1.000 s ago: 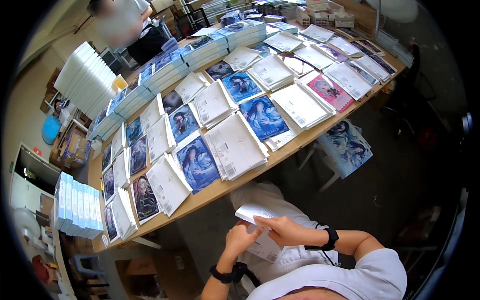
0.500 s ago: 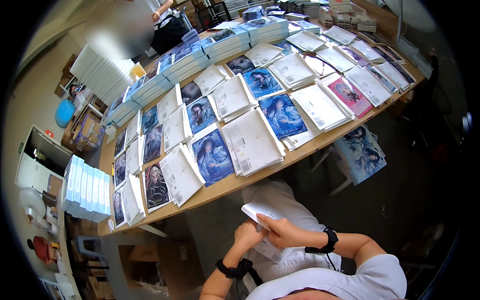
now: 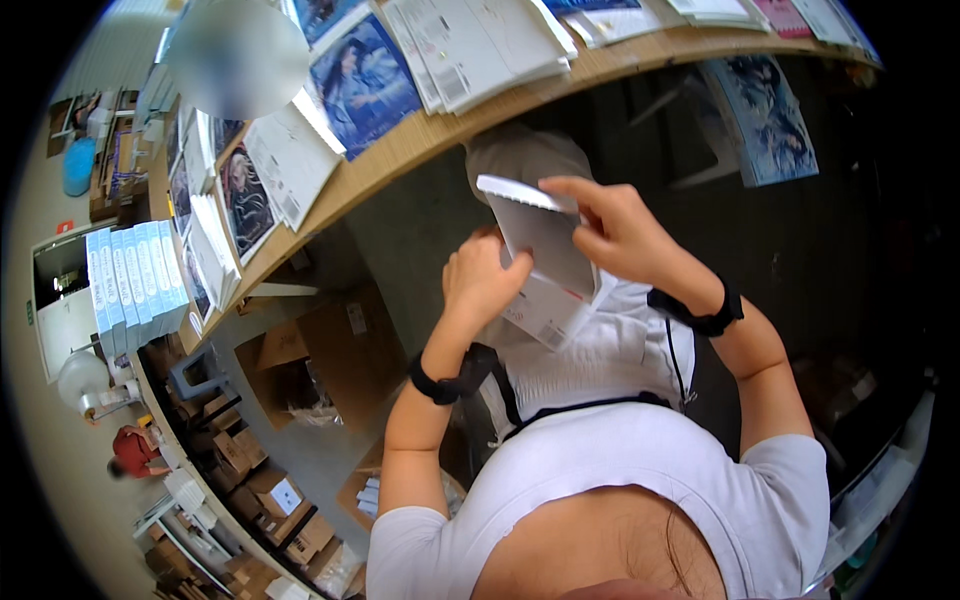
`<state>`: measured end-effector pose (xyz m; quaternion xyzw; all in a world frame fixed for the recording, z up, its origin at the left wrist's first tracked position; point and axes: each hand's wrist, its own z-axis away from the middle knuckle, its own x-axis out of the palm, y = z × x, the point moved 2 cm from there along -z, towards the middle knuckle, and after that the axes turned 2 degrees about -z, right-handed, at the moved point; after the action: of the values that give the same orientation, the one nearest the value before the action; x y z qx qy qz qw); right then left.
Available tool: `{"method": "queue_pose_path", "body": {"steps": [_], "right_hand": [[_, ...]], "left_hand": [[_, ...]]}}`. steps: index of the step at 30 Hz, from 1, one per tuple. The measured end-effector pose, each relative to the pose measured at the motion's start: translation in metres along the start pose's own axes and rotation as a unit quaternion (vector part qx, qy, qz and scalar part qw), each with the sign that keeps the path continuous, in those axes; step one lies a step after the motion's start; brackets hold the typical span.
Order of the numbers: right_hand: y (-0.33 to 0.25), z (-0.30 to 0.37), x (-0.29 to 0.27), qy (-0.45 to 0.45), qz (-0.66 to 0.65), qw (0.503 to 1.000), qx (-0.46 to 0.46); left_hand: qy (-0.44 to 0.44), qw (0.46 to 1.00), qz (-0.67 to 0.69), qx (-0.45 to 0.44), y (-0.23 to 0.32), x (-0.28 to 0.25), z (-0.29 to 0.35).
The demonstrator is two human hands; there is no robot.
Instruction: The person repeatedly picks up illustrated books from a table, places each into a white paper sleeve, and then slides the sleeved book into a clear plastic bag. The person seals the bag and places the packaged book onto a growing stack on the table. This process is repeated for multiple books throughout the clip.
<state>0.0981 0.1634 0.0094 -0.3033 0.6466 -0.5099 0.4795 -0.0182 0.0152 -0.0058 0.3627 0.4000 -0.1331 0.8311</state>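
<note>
A white paper envelope [image 3: 545, 240] with a jagged top edge is tilted above my lap, its greyish face showing and a barcode near its lower end. My left hand [image 3: 480, 282] grips its left side, with the thumb lying over the face. At the upper right edge, my right hand [image 3: 625, 235] grips it with bent fingers while the index finger reaches along the top. The envelope's far side is hidden. Beyond my hands, on the wooden table [image 3: 400, 145], lie a stack of similar white envelopes [image 3: 485, 45] and a blue illustrated card [image 3: 365, 85].
Light-blue boxes [image 3: 135, 285] stand in a row at the table's left end. An open cardboard box [image 3: 330, 350] sits on the floor to my left. A blue illustrated package [image 3: 765, 120] rests below the table's right side. Another person in red [image 3: 135, 452] is far left.
My view has tilted downward, so less of the table shows. My hands have moved apart along the envelope, and its greyish face now shows below the jagged edge.
</note>
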Motion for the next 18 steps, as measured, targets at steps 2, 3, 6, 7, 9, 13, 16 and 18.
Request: {"method": "queue_pose_path", "body": {"steps": [2, 3, 6, 7, 9, 13, 16, 18], "right_hand": [[-0.001, -0.001, -0.007, 0.016, 0.022, 1.0, 0.013], [-0.001, 0.0, -0.008, 0.017, 0.026, 0.999, 0.024], [0.001, -0.002, -0.007, 0.013, 0.037, 0.999, 0.033], [0.004, -0.003, -0.005, 0.009, 0.04, 0.999, 0.024], [0.006, -0.004, -0.003, -0.015, 0.033, 0.999, 0.016], [-0.002, -0.008, 0.003, -0.116, -0.004, 0.992, 0.039], [0.0, -0.005, 0.013, -0.146, -0.03, 0.987, 0.055], [0.002, -0.004, 0.017, -0.145, -0.046, 0.987, 0.056]], "left_hand": [[0.006, 1.0, -0.003, 0.012, 0.002, 0.0, -0.003], [0.001, 1.0, -0.004, 0.008, 0.004, 0.0, -0.003], [-0.004, 1.0, -0.01, -0.003, 0.005, -0.001, -0.005], [-0.004, 1.0, -0.012, -0.005, 0.005, -0.001, -0.005], [0.003, 1.0, -0.011, 0.003, 0.005, -0.002, -0.004], [0.002, 1.0, -0.004, 0.017, 0.009, -0.006, -0.004], [-0.003, 1.0, 0.003, 0.02, 0.012, -0.007, -0.004], [-0.007, 0.999, 0.026, 0.023, 0.007, -0.006, -0.006]]}}
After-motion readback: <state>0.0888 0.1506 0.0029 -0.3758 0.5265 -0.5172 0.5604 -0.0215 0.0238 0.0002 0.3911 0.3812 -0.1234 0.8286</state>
